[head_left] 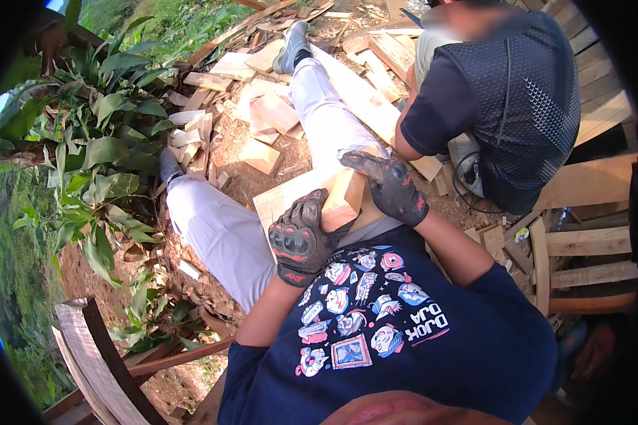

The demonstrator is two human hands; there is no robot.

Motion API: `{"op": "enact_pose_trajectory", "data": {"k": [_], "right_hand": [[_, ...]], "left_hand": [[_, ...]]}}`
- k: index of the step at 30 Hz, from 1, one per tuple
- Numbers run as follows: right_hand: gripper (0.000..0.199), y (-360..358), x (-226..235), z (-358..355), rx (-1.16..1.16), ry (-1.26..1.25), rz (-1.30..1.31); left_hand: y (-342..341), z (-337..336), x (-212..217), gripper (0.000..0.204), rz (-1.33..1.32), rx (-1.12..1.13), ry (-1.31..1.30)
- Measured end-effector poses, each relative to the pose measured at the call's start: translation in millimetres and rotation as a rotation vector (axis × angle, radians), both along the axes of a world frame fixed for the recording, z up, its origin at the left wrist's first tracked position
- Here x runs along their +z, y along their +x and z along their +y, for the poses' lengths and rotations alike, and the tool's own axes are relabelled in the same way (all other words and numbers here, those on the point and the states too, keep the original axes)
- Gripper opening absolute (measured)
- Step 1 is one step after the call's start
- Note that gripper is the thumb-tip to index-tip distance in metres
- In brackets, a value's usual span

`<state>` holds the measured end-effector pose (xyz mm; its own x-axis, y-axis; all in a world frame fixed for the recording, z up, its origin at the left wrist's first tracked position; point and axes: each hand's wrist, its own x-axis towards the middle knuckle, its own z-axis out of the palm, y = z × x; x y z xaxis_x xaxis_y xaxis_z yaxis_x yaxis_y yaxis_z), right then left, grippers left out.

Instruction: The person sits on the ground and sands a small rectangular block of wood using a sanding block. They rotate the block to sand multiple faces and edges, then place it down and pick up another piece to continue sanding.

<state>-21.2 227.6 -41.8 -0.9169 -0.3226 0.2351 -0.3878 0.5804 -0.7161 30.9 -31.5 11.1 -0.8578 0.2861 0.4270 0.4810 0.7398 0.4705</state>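
Note:
My left hand [301,237], in a black glove with red padding, grips the near end of a small pale wooden block [343,197]. My right hand [388,185], gloved the same way, holds the block's far side from above. The block rests over a flat wooden board [283,197] lying across my lap. My legs in light grey trousers [220,227] stretch out toward the upper left.
A person in a dark shirt [503,92] crouches close on the right. Cut wood blocks and offcuts [262,113] litter the dirt ground ahead. Leafy green plants [99,156] fill the left. Wooden planks and framing [588,241] stand at the right.

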Motion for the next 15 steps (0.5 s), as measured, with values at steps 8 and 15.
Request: {"op": "enact_pose_trajectory", "data": {"k": [8, 15], "right_hand": [[0.06, 8, 45, -18, 0.07, -0.006, 0.068], [0.055, -5, 38, -10, 0.078, 0.086, 0.133]], "left_hand": [[4, -6, -3, 0.072, -0.003, -0.01, -0.005], [4, -5, 2, 0.069, -0.046, 0.03, 0.01]]}}
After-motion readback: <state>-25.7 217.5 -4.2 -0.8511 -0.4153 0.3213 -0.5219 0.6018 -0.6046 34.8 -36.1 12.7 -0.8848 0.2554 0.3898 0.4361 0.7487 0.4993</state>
